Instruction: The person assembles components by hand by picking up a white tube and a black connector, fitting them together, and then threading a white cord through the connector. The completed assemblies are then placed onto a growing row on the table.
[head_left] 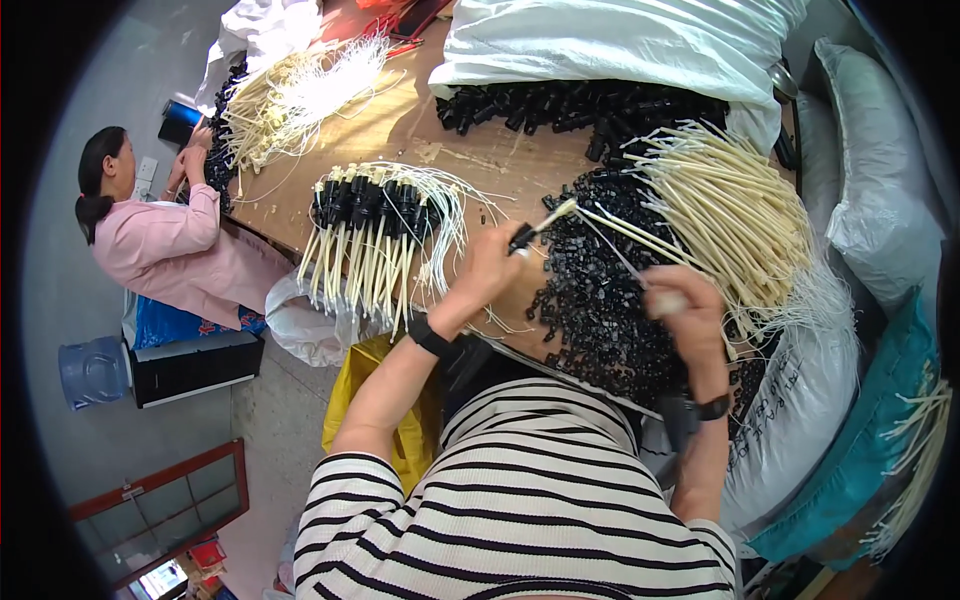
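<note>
My left hand (485,268) is closed on a small black cylindrical fitting (521,238), from which a cream sleeve end (556,214) sticks out. A thin pale cord (615,250) stretches from near that end to my right hand (690,310). My right hand is somewhat blurred, its fingers closed at the cord. Beneath and between the hands lies a heap of small black plastic parts (600,290). To the right is a large bundle of cream sleeved wires (740,215). Left of my left hand, several wires with black fittings (365,205) lie in a row.
A white sack (610,45) covers more black cylinders (560,105) at the back of the wooden table (470,155). Another wire bundle (290,100) lies at the far left, near a co-worker in pink (165,230). Filled sacks (880,170) stand on the right.
</note>
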